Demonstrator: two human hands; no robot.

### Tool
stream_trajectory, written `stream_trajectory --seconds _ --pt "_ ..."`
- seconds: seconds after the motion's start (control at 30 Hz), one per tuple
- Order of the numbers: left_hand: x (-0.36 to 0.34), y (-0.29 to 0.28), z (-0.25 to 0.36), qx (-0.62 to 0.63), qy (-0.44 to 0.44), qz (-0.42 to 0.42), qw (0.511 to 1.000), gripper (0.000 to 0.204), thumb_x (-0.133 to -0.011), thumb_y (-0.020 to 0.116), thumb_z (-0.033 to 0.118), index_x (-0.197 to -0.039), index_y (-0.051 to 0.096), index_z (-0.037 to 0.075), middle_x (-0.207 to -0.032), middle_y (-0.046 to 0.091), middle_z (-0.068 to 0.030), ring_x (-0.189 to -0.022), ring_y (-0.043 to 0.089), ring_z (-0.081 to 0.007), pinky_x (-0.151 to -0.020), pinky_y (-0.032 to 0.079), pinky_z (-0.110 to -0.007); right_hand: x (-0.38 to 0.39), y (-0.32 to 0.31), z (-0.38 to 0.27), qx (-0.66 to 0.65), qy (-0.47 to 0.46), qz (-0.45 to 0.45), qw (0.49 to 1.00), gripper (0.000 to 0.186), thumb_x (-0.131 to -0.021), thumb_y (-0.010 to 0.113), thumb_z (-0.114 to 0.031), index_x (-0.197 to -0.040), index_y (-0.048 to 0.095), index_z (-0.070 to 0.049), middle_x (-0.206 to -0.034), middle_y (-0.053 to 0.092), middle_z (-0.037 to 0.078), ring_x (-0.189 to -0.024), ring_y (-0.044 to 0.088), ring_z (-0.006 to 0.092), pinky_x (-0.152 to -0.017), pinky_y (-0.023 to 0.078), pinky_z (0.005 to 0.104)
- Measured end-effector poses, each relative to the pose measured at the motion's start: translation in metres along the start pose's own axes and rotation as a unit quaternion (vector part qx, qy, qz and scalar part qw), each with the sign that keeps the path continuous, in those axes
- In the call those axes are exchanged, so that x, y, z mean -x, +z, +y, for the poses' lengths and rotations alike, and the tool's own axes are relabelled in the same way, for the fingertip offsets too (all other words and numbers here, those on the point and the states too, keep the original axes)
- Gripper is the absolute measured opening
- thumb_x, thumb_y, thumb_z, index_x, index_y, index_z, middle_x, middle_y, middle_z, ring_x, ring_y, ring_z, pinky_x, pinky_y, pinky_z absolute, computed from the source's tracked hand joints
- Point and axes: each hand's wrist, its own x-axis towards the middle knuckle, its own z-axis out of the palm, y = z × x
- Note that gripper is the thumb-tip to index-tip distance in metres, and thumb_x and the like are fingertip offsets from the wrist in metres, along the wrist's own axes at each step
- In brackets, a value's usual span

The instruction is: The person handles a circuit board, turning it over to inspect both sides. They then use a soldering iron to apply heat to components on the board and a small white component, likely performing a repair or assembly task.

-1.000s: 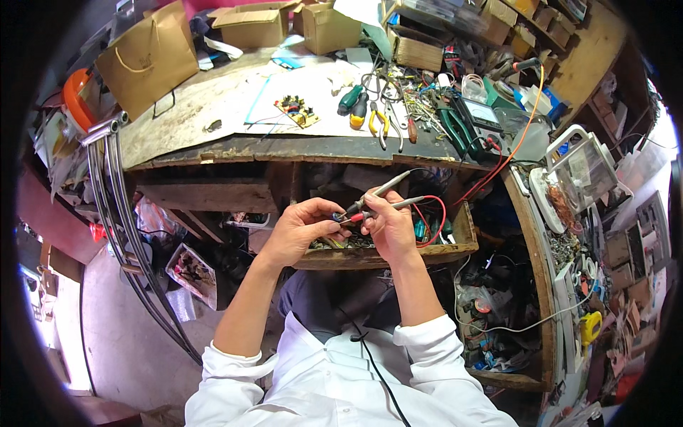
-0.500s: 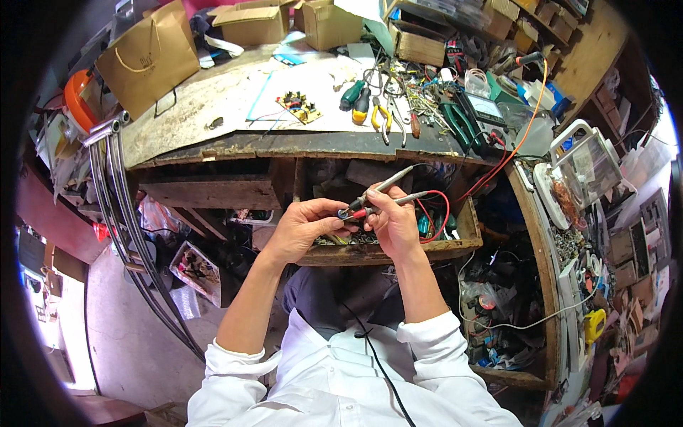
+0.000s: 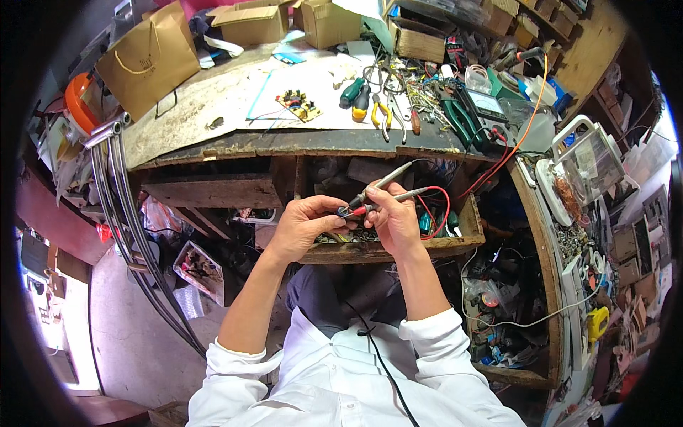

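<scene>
My right hand (image 3: 393, 219) grips two grey test probes (image 3: 388, 186) side by side, their tips pointing left; a red lead (image 3: 442, 206) loops from one. My left hand (image 3: 307, 226) pinches something small at the probe tips, too small to identify. Both hands hover over an open wooden drawer (image 3: 405, 249) under the bench, full of small parts.
The wooden bench (image 3: 213, 114) above carries a small circuit board (image 3: 299, 105), pliers and screwdrivers (image 3: 370, 107), a green meter (image 3: 477, 110), a brown paper bag (image 3: 148, 57) and cardboard boxes (image 3: 249, 21). Grey hoses (image 3: 121, 206) hang at left. Shelves of clutter fill the right.
Both hands have stayed together over the drawer with the probes; only the head view shifted slightly.
</scene>
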Motion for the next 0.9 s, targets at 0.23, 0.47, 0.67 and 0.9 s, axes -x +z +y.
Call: stream_trajectory --seconds 0.23,0.47,0.67,0.9 --pt "-0.0007 0.0004 0.0 -0.011 -0.007 0.007 1.0 0.023 -0.087 0.065 -0.004 -0.11 0.065 -0.006 -0.1 0.07 -0.0155 -0.088 0.072 -0.0239 -0.079 0.061 -0.032 0.0004 -0.0026 0.0016 -0.017 -0.005 0.008 1.0 0.01 -0.09 0.067 -0.008 -0.095 0.062 -0.002 -0.077 0.065 0.005 -0.054 0.06 0.0081 -0.046 0.053 0.0222" --pt "-0.0017 -0.0018 -0.0007 -0.011 -0.007 0.004 1.0 0.023 -0.087 0.065 -0.005 -0.11 0.064 -0.006 -0.1 0.07 -0.016 -0.089 0.072 -0.0242 -0.079 0.061 -0.032 0.0003 -0.0025 0.0011 -0.028 -0.005 0.02 0.999 0.011 -0.09 0.068 -0.009 -0.096 0.062 -0.002 -0.077 0.064 0.005 -0.054 0.06 0.0082 -0.046 0.053 0.0224" --pt "-0.0007 -0.0007 -0.0005 -0.006 0.001 -0.006 1.0 0.023 -0.09 0.064 -0.004 -0.113 0.064 -0.005 -0.101 0.07 -0.0139 -0.089 0.072 -0.0209 -0.076 0.061 -0.028 0.0007 -0.0016 0.0008 -0.009 0.002 0.016 1.0 0.011 -0.09 0.067 -0.009 -0.096 0.062 -0.002 -0.077 0.064 0.005 -0.054 0.06 0.0083 -0.045 0.053 0.0226" --pt "-0.0009 -0.0001 -0.0011 0.017 0.023 0.034 0.999 0.025 -0.083 0.07 -0.005 -0.107 0.063 -0.001 -0.092 0.068 -0.0091 -0.078 0.07 -0.0184 -0.072 0.061 -0.032 0.0009 -0.0031 0.0002 -0.023 0.005 0.033 0.999 0.009 -0.09 0.067 -0.01 -0.094 0.062 -0.004 -0.076 0.064 0.004 -0.053 0.059 0.0078 -0.044 0.052 0.0232"
